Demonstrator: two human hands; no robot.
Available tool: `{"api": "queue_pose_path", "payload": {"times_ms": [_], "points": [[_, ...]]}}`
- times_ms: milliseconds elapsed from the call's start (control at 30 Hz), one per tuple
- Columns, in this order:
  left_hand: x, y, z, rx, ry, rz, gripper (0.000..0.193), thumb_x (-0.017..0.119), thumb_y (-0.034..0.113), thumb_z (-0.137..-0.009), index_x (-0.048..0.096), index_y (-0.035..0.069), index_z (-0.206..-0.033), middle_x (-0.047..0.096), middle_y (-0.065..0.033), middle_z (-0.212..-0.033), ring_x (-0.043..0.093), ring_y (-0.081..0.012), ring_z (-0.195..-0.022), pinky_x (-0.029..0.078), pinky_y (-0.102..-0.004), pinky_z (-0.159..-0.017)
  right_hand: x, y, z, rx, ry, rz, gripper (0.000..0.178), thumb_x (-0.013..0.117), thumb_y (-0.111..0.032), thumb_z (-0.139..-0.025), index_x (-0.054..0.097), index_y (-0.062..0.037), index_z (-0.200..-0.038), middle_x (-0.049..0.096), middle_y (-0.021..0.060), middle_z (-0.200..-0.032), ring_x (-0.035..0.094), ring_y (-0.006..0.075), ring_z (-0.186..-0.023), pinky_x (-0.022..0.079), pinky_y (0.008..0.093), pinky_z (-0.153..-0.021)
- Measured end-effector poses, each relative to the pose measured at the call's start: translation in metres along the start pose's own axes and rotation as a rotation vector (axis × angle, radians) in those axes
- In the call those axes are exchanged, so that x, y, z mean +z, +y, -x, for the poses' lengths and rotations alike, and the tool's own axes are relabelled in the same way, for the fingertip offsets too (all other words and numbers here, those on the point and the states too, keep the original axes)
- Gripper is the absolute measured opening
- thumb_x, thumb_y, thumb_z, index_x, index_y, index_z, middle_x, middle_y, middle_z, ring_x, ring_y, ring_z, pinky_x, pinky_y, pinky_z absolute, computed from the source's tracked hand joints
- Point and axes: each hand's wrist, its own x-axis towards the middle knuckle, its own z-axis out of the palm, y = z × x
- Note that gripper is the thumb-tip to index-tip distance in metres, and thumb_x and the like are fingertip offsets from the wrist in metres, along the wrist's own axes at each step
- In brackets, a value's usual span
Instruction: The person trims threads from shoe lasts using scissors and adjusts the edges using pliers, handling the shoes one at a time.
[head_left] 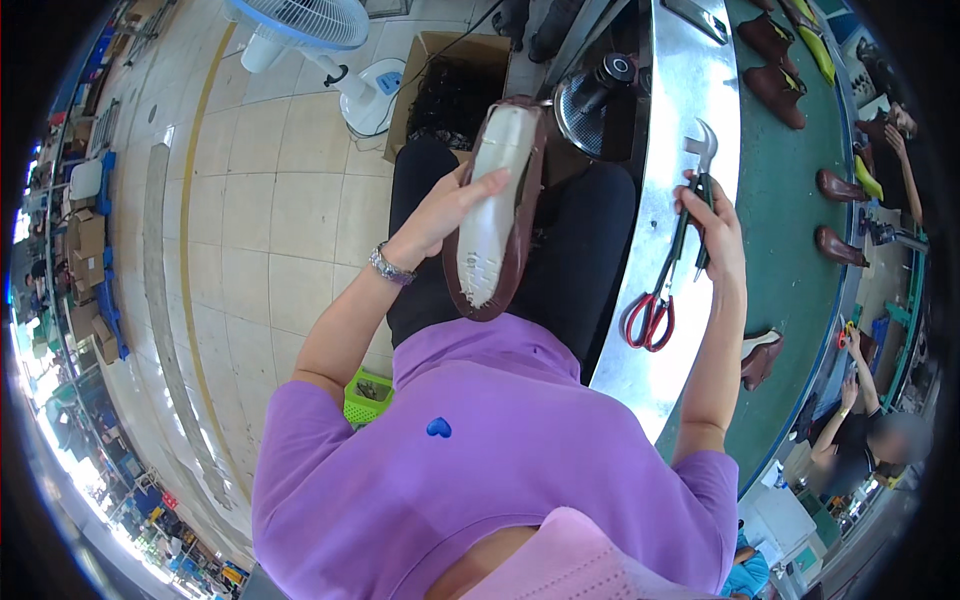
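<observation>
My left hand (450,212) is closed around a brown leather shoe upper on a last (492,215), held sole side up above my lap. Its pale insole faces me, with the leather edge turned over around it and a ragged patch at the near end. At the metal bench on my right, my right hand (715,230) has its fingers closed on lasting pliers (703,150) with a silver hooked head and dark green handles. Beside that hand lie red-handled scissors (650,322), their blades partly hidden near the pliers' handles.
A green conveyor belt (790,220) carrying several brown shoes runs beyond the metal bench (665,100). A phone (697,18) lies on the bench. Ahead stand a cardboard box (400,125) with dark scraps and a fan (305,20). A green basket (368,396) sits left. People work across the belt.
</observation>
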Motion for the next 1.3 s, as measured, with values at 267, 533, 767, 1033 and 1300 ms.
{"api": "queue_pose_path", "payload": {"times_ms": [267,533,767,1033,1300], "points": [[0.000,-0.030,-0.002,0.098,0.107,-0.213,0.058,0.060,0.044,-0.083,0.053,-0.003,-0.115,0.059,-0.0169,-0.105,0.059,-0.0210,-0.091,0.046,-0.0303,-0.081,0.068,-0.044,0.025,-0.088,-0.648,0.252,0.053,0.049,-0.013,-0.091,0.026,-0.0003,-0.137,0.059,0.0109,-0.083,0.056,0.0158,-0.075,0.045,0.0291,-0.073],[0.014,-0.036,0.022,0.477,0.413,-0.853,0.032,0.049,0.026,-0.091,0.062,-0.002,-0.097,0.060,-0.0198,-0.069,0.059,-0.0345,-0.065,0.047,-0.0397,-0.056,0.113,-0.087,0.026,-0.166,-0.838,1.058,0.055,0.050,-0.007,-0.088,0.027,-0.0108,-0.138,0.060,0.0247,-0.091,0.062,0.0366,-0.073,0.047,0.0439,-0.070],[0.024,-0.040,0.023,0.412,0.399,-0.920,0.036,0.048,0.029,-0.092,0.057,-0.001,-0.112,0.065,-0.0161,-0.086,0.063,-0.0280,-0.077,0.051,-0.0357,-0.069,0.106,-0.050,0.043,-0.527,-0.660,1.025,0.055,0.051,-0.007,-0.087,0.028,-0.0120,-0.137,0.058,0.0227,-0.078,0.059,0.0377,-0.065,0.049,0.0445,-0.060],[0.019,-0.046,-0.025,-0.092,-0.268,0.836,0.073,0.058,0.041,-0.087,0.019,0.017,-0.144,0.040,-0.0064,-0.134,0.045,-0.0153,-0.114,0.039,-0.0312,-0.095,0.101,-0.044,0.045,-0.582,-0.553,0.972,0.057,0.053,-0.008,-0.087,0.028,-0.0125,-0.138,0.059,0.0226,-0.078,0.060,0.0367,-0.061,0.048,0.0427,-0.054],[0.024,-0.027,-0.020,-0.016,-0.145,0.497,0.076,0.060,0.036,-0.086,0.015,0.019,-0.146,0.036,-0.0055,-0.137,0.040,-0.0158,-0.120,0.033,-0.0303,-0.099,0.112,-0.087,-0.016,-0.931,-0.534,0.959,0.064,0.054,-0.012,-0.087,0.023,-0.0242,-0.141,0.061,0.0193,-0.071,0.062,0.0344,-0.065,0.050,0.0412,-0.057]]}}
